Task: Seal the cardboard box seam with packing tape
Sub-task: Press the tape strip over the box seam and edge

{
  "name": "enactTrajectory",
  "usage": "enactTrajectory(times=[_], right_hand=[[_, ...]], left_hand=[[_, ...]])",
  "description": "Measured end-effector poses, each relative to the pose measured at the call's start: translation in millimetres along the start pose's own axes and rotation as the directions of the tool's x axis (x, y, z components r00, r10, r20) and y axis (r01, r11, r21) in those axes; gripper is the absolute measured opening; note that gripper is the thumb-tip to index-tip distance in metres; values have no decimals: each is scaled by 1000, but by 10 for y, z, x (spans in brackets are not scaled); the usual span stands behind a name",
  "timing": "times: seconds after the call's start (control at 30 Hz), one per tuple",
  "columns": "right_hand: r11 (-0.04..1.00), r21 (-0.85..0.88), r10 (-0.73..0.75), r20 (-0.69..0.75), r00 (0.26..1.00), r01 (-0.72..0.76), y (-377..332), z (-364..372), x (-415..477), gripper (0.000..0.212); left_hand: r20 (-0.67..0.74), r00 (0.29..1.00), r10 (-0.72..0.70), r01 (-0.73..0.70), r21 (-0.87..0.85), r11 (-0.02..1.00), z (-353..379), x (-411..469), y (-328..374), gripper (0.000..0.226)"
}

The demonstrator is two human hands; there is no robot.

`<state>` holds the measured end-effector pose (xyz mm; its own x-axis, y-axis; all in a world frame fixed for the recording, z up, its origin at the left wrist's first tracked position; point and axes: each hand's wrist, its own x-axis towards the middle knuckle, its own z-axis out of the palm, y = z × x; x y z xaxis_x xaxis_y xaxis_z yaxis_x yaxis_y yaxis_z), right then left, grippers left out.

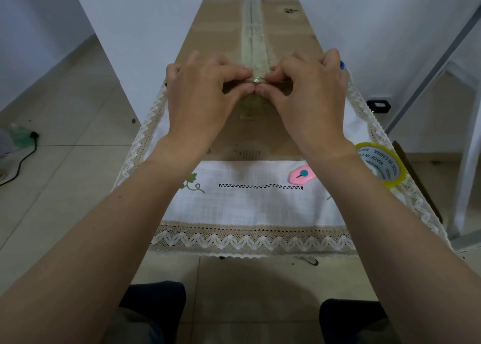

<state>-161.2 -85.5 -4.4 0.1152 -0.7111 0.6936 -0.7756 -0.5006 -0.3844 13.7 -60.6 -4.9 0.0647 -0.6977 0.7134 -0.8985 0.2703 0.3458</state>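
In the head view, the cardboard box [216,31] lies on a white tablecloth [247,203], its long side pointing away from us. A tape strip [256,39] covers the seam [251,16] along the top and folds down over the near edge. We hold our left hand [205,91] and right hand [309,91] together at this edge. The fingers of both are curled and pinch the strip where it looks wrinkled, we think to flatten the fold so it sticks well. The tape roll [382,164] and a pink cutter [302,176] rest on the cloth at our right, probably kept near for another strip.
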Motion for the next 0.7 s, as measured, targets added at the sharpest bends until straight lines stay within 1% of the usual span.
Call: enactTrajectory(times=[0.1,0.23,0.33,0.47,0.6,0.7], right_hand=[[1000,-16,-10,16,1000,10,4,-12,-6,27],[996,-69,-52,-1,999,52,23,22,-64,34],[993,-95,-69,-13,998,68,46,49,-110,39],[982,-160,-100,5,995,100,65,61,-149,51],[974,-192,-114,34,993,118,80,53,-178,63],[966,-224,-115,79,990,130,93,37,-199,76]], left_hand=[[14,1000,24,-24,18,1000,-19,-19,-10,33],[16,997,72,-73,116,991,4,-104,-3,41],[20,997,77,-79,148,986,16,-124,6,44],[56,994,95,-106,239,965,22,-146,15,57],[75,995,69,-87,257,962,22,-142,38,62],[98,993,71,-98,307,947,27,-154,37,74]])
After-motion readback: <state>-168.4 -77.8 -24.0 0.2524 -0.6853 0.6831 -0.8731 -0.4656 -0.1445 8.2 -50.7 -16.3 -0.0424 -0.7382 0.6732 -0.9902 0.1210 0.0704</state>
